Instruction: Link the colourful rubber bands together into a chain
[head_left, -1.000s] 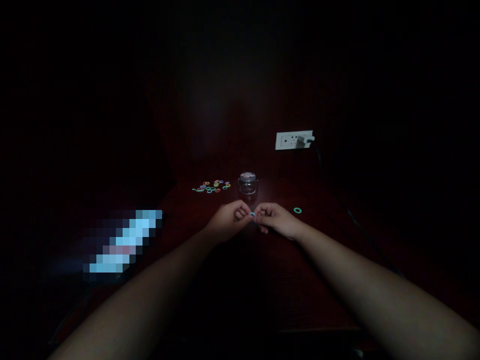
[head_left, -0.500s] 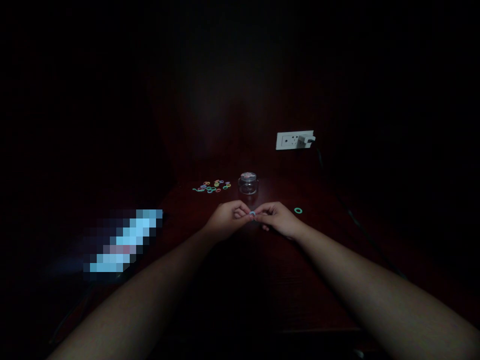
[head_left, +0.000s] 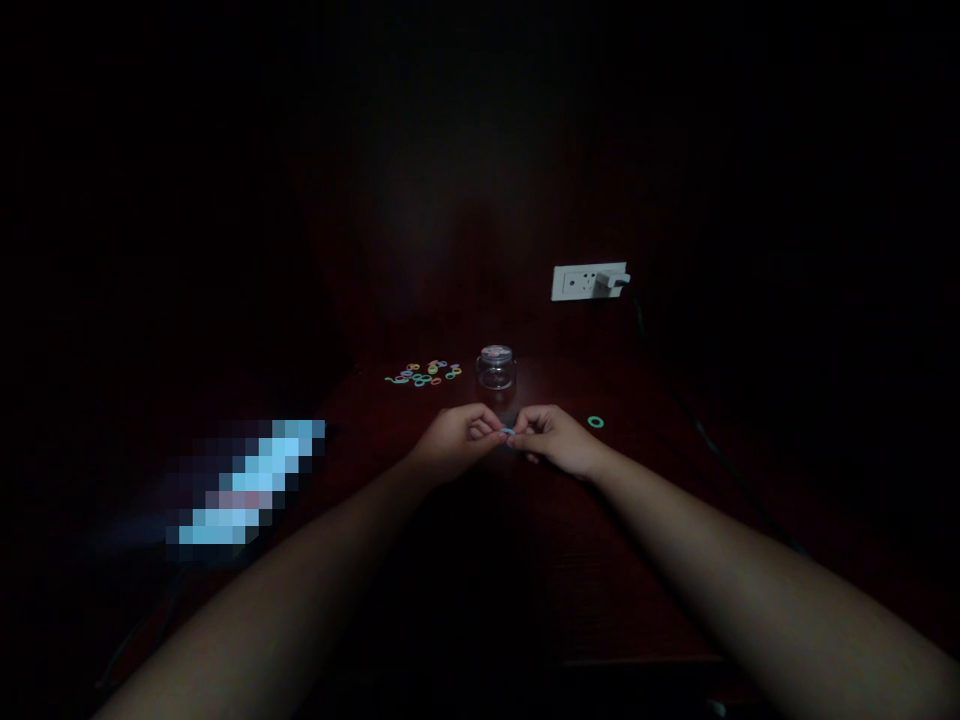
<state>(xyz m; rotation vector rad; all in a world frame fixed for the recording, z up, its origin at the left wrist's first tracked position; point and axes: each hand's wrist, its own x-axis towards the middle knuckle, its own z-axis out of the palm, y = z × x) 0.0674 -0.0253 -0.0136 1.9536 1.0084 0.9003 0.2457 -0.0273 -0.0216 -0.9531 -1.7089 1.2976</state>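
Observation:
Between the fingertips of my left hand (head_left: 459,440) and my right hand (head_left: 553,440) is a small light-blue hair tie (head_left: 508,431). Both hands pinch it from opposite sides, just above the dark red table. Beyond them stands a clear lidded jar (head_left: 496,368). A green ring-shaped hair tie (head_left: 595,422) lies flat to the right of my right hand. Several colourful hair ties (head_left: 424,378) are scattered in a loose group left of the jar.
A bright pixelated screen-like object (head_left: 251,490) lies at the left, near my left forearm. On the back wall is a white socket (head_left: 576,282) with a plug (head_left: 615,280) in it. A dark cable (head_left: 709,440) runs down on the right.
The blue hair tie has turned from a visible round loop to a flatter, narrower shape between my fingers. My right fingers have shifted slightly to the right.

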